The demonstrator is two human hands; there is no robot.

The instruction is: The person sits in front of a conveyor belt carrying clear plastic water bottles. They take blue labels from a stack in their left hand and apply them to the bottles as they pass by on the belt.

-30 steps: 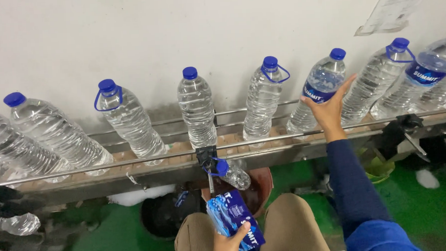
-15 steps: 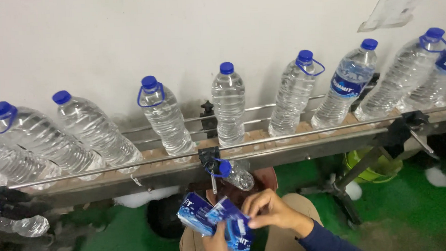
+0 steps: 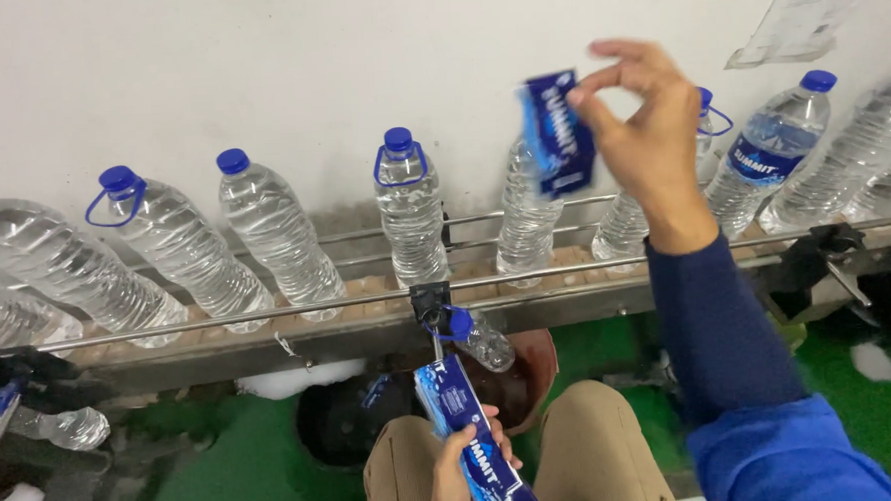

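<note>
Head view: the right hand [image 3: 645,122], which half a second ago was down at the lap, is now raised, its fingers pinching a single blue label [image 3: 558,133] over an unlabelled bottle [image 3: 526,217] on the conveyor [image 3: 368,319]. The left hand [image 3: 460,475] stays closed around the label stack [image 3: 471,435].

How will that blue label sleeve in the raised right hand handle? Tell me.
The blue label sleeve is probably light and floppy: the right hand pinches it by fingertips alone. It looks thin and glossy, so likely slippery and easily creased.
</note>
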